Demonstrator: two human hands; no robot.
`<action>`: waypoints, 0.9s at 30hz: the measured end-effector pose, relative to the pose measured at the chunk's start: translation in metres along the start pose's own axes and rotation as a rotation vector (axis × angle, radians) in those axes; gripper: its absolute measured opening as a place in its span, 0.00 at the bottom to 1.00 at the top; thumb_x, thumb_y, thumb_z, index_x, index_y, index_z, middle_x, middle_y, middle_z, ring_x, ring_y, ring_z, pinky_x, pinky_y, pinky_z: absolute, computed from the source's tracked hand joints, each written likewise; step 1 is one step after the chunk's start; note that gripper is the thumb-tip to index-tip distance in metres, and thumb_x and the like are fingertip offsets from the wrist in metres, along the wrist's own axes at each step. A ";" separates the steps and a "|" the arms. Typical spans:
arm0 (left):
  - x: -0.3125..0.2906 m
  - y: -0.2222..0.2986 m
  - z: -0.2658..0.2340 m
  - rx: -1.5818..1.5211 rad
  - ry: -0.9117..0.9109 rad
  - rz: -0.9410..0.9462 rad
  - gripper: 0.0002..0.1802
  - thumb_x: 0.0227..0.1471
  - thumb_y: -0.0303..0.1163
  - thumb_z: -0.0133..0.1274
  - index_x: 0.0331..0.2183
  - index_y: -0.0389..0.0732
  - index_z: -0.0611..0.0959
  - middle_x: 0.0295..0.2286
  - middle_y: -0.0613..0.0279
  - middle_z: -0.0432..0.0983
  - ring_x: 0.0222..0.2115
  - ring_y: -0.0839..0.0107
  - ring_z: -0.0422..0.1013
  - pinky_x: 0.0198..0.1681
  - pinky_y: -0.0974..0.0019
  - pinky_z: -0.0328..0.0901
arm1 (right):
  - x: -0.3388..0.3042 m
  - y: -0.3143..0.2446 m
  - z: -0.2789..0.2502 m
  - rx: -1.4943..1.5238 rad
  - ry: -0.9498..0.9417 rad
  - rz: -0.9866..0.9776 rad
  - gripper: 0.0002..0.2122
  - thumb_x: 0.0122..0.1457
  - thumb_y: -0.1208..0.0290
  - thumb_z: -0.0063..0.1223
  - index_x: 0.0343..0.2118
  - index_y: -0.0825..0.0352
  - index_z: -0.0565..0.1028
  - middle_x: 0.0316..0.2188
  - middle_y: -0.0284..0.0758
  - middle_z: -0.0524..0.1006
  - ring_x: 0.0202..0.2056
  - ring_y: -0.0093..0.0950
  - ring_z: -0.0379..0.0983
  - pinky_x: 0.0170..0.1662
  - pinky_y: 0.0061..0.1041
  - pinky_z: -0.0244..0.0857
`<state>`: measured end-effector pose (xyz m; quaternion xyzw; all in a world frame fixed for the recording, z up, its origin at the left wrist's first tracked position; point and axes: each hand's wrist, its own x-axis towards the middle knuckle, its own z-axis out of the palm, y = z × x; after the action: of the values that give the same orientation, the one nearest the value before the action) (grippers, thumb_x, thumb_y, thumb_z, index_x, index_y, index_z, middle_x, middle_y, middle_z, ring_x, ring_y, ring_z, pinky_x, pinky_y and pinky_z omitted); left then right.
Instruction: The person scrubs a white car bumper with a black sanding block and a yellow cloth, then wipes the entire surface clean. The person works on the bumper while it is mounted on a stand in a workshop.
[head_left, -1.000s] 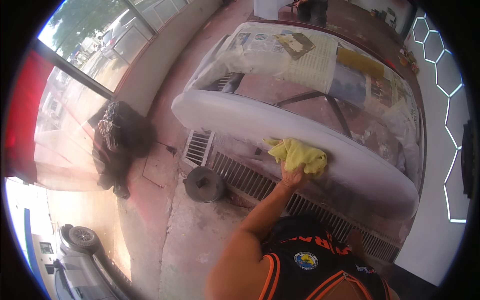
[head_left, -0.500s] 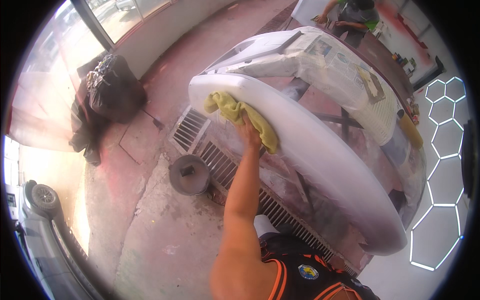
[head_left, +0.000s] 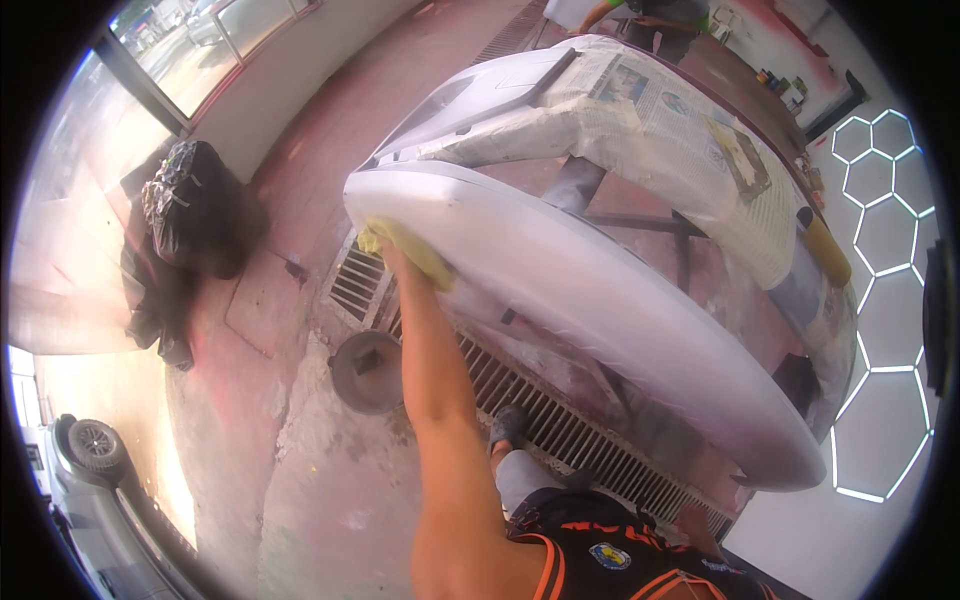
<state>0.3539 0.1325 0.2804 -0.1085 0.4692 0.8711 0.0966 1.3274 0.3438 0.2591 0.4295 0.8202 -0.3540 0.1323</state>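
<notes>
Your yellow cloth point(head_left: 408, 250) lies pressed against the left end of the long white car bumper point(head_left: 600, 310), low on its curved face. Behind it, newspaper sheets point(head_left: 680, 130) mask a second white panel. Your left hand point(head_left: 392, 256) is flat on the cloth, mostly hidden by it, arm stretched straight out from your shoulder. Below sit a floor grate point(head_left: 560, 430) and a round grey lid point(head_left: 368, 370).

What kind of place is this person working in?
Most likely a car body or paint shop. A white car body panel is being wiped with a yellow cloth, newspaper masking covers another part, and a floor grate runs beneath.
</notes>
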 end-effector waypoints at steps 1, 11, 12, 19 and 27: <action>-0.009 0.011 0.006 0.097 -0.025 0.139 0.33 0.63 0.59 0.41 0.58 0.44 0.70 0.52 0.58 0.72 0.51 0.57 0.70 0.55 0.52 0.66 | 0.014 -0.013 0.003 0.084 -0.027 0.136 0.10 0.59 0.70 0.46 0.32 0.70 0.79 0.20 0.36 0.78 0.20 0.28 0.77 0.23 0.29 0.70; -0.249 0.014 0.122 0.552 0.058 0.562 0.31 0.60 0.43 0.52 0.55 0.29 0.67 0.51 0.37 0.64 0.52 0.47 0.65 0.50 0.50 0.64 | 0.029 -0.067 0.038 0.487 0.058 0.364 0.12 0.60 0.67 0.51 0.41 0.71 0.77 0.25 0.33 0.77 0.27 0.24 0.77 0.28 0.24 0.70; -0.267 -0.007 0.123 0.612 0.066 0.590 0.30 0.61 0.42 0.51 0.55 0.29 0.67 0.51 0.37 0.64 0.51 0.46 0.65 0.49 0.50 0.64 | 0.025 -0.057 0.040 0.532 0.070 0.357 0.12 0.61 0.67 0.50 0.42 0.71 0.77 0.26 0.33 0.77 0.27 0.24 0.77 0.28 0.24 0.70; -0.464 -0.125 0.182 0.464 -0.017 0.224 0.34 0.67 0.52 0.31 0.60 0.33 0.62 0.53 0.41 0.61 0.55 0.46 0.63 0.55 0.51 0.63 | -0.039 0.050 0.073 0.645 0.201 0.431 0.11 0.59 0.73 0.49 0.43 0.70 0.77 0.27 0.33 0.78 0.26 0.25 0.77 0.28 0.26 0.70; -0.709 -0.271 0.227 0.693 -0.166 0.133 0.37 0.67 0.48 0.34 0.62 0.26 0.54 0.54 0.32 0.63 0.53 0.41 0.65 0.59 0.52 0.59 | -0.173 0.195 0.094 0.660 0.163 0.511 0.08 0.57 0.75 0.50 0.38 0.65 0.77 0.24 0.35 0.78 0.22 0.28 0.78 0.23 0.32 0.70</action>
<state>1.0841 0.4224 0.3844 0.0324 0.7333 0.6704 0.1085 1.5778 0.2470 0.1908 0.6650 0.5378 -0.5182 0.0061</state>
